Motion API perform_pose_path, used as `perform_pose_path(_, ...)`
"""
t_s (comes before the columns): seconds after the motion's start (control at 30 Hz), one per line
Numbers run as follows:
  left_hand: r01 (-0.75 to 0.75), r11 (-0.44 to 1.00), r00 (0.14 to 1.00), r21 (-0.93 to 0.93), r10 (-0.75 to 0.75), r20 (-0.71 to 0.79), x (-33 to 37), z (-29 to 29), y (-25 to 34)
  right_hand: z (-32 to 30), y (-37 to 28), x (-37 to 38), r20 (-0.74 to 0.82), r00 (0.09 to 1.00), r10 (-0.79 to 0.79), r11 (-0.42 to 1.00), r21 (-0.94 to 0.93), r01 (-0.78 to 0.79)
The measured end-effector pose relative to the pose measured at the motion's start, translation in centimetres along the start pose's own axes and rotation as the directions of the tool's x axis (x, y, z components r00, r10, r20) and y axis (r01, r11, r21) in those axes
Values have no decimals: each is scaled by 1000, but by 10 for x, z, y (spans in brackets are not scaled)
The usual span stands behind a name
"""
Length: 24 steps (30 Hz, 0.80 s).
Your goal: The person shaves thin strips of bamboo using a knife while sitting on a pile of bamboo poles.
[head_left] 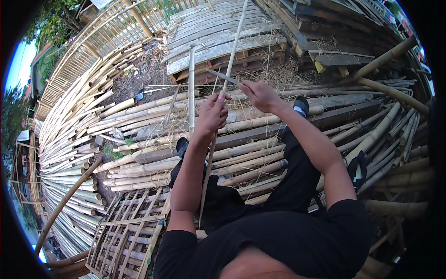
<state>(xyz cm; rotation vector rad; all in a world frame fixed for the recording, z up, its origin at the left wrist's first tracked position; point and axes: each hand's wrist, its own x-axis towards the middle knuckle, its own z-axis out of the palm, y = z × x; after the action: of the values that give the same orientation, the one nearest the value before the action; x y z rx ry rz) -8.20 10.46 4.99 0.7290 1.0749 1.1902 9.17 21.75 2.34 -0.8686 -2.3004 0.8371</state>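
My left hand (213, 111) is closed around a long, thin bamboo strip (235, 44). The strip slants from the top of the view down past my left forearm toward my lap. In my right hand (261, 96) is a knife (224, 76), its handle mostly covered by my fingers. The blade points left and crosses the strip just above my left hand; whether its edge touches the strip, I cannot tell. Left of my left hand, a wider split bamboo piece (191, 88) extends away from me, apart from both hands.
Bamboo poles (153, 114) lie around my feet, with more piled at the left (74, 153) and right. Ahead sits a stack of wooden pallets (218, 35). A bamboo lattice panel (127, 228) is at the lower left, and a bamboo fence (100, 35) stands beyond.
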Motion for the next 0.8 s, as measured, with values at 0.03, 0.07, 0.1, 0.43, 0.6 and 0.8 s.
perform_pose_path(0.03, -9, 1000, 1000, -13, 9, 6, 1, -1, -2, 5, -3, -1, 4, 998, -56, 998, -12, 56)
perform_pose_path(0.07, -17, 1000, 1000, -25, 17, 12, 2, -1, -3, 8, -5, 0, 9, 994, -112, 993, -24, 112)
perform_pose_path(0.1, -14, 999, 1000, -33, 15, 18, 1, -2, -2, 11, -7, 1, 1, 992, -127, 992, -17, 127)
perform_pose_path(0.43, 37, 998, 996, -55, -32, 88, -9, 0, -2, -10, 26, 15, -128, 983, 129, 957, -245, -157)
perform_pose_path(0.6, 59, 995, 966, -85, -36, 254, -37, 11, 2, -86, 123, -11, -602, 644, 472, 805, -4, -594)
perform_pose_path(0.8, 136, 990, 973, 39, -141, 180, -29, -1, -1, -65, 94, 3, -182, 739, 649, 677, 581, -451)
